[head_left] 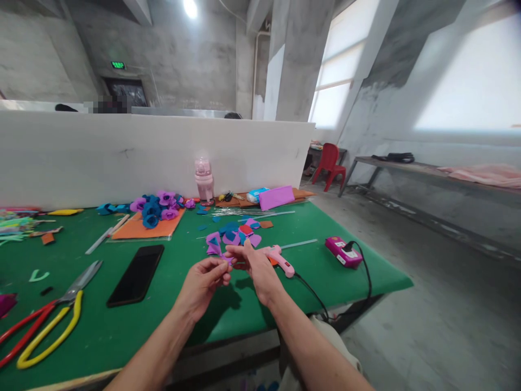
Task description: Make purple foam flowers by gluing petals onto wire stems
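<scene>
Both hands meet above the green table (pixel 252 309). My left hand (pixel 202 287) and my right hand (pixel 255 269) pinch a small purple foam piece (pixel 226 259) between their fingertips. Just beyond them lies a pile of purple, blue and red foam petals (pixel 234 237). A pink glue gun (pixel 280 258) rests on the table right behind my right hand, its black cord running to a pink power strip (pixel 343 253).
A black phone (pixel 137 274) and red and yellow scissors (pixel 52 317) lie to the left. Finished blue and purple foam flowers (pixel 157 207) sit on an orange sheet near a pink bottle (pixel 204 181). A white partition (pixel 122 155) backs the table. The table's right edge drops to a concrete floor.
</scene>
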The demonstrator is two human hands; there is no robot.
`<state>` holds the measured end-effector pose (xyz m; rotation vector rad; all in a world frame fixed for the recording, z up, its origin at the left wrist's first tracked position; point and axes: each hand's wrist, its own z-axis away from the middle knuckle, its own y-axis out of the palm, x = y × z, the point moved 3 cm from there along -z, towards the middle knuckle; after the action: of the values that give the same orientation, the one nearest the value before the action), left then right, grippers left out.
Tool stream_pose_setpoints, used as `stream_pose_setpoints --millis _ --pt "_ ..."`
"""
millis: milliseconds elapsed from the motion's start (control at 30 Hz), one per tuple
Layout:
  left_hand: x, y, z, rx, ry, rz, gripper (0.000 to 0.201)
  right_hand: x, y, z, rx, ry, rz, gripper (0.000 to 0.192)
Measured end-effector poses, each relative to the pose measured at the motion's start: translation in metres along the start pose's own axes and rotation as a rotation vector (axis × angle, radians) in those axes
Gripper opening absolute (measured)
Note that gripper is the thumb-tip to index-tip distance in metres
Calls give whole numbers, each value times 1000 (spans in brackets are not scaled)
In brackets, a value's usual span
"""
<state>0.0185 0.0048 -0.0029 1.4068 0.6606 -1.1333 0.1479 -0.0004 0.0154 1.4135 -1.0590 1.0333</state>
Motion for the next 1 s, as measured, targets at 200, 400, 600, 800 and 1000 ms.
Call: stream_pose_setpoints --millis 200,400,600,800,1000 --pt "-2 3 1 68 -18 -3 17 -6 3 -2 53 -27 26 30" --pt "2 4 1 16 21 -16 19 -2 5 0 -53 -154 129 22" --pt "5 3 -1 -30 93 -50 20 -4 6 2 -35 -157 203 20" --pt "5 6 0 -51 146 -142 18 -11 7 -1 -63 -119 176 14" --pt "-6 0 -1 -119 152 -45 24 -7 0 -1 -138 -258 345 17"
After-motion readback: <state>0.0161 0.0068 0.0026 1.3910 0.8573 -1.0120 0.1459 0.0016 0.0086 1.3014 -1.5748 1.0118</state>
